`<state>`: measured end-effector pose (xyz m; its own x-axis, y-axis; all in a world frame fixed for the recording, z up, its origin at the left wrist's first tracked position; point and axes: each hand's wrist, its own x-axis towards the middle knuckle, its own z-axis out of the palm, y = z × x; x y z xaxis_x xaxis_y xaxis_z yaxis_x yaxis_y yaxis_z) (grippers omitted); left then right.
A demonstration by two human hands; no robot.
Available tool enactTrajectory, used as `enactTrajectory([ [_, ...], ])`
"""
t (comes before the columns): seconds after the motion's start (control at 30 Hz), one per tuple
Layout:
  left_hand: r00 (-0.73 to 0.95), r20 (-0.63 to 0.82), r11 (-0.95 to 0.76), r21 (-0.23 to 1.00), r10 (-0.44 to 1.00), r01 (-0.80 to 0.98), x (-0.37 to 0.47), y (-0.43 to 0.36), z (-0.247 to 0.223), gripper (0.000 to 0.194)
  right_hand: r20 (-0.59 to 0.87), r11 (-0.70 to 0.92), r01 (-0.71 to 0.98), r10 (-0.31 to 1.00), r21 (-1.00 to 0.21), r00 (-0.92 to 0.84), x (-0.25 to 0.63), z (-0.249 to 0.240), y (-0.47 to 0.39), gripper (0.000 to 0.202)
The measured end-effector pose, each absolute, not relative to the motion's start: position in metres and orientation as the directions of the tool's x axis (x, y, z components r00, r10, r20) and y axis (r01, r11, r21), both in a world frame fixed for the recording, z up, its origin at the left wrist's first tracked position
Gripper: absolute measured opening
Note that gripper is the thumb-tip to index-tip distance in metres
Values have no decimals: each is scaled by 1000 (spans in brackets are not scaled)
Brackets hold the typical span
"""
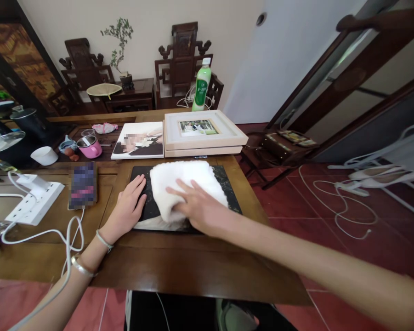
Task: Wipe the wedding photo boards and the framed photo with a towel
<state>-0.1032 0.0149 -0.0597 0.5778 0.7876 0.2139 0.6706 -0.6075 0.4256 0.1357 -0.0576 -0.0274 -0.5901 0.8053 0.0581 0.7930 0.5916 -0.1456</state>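
A dark picture panel with a pale patch along its near edge lies flat on the wooden table. Over much of it is spread a thick, fluffy white cloth. My right hand presses on the cloth and grips its near side, the thumb partly hidden by a fold. At the panel's left edge rests my left hand, fingers stretched out and holding nothing. Whatever part of the picture is under the cloth cannot be seen.
Behind the panel are a white-edged photo print, stacked framed pictures and a green bottle. To the left lie a phone, a power strip and a white cable. A pink mug stands farther back.
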Motion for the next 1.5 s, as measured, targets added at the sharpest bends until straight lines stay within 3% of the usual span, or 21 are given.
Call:
enactTrajectory([
  [0.33,578,231,-613,443,783,654,-104,12,-59,48,46,479,856,876,-194,-480,144,-20,0,68],
  [0.5,573,224,-606,443,789,661,-104,14,-60,48,-58,487,867,867,-109,-495,122,-21,-49,52],
  [0.63,576,220,-607,440,787,661,-104,15,-61,48,152,614,783,787,-99,-598,105,-31,-113,18],
  [0.77,579,227,-612,447,783,652,-104,15,-61,48,296,681,724,718,-111,-629,102,-37,-146,20],
  [0.87,581,231,-616,443,780,651,-104,15,-61,48,197,669,723,743,-173,-640,112,-34,-131,22],
  [0.97,578,237,-617,444,781,650,-105,15,-62,48,49,599,776,796,-197,-603,128,-28,-89,45],
  [1.07,574,241,-615,445,782,651,-105,14,-62,47,7,550,815,830,-185,-558,140,-22,-43,62],
  [1.3,585,250,-629,439,771,641,-105,14,-62,47,20,481,865,875,-145,-483,137,-12,12,60],
  [1.4,585,265,-636,436,767,636,-105,15,-63,47,-49,427,898,900,-106,-433,127,-11,3,65],
  [1.5,588,267,-640,434,764,634,-106,15,-63,47,-90,424,904,900,-48,-427,116,-14,-28,56],
])
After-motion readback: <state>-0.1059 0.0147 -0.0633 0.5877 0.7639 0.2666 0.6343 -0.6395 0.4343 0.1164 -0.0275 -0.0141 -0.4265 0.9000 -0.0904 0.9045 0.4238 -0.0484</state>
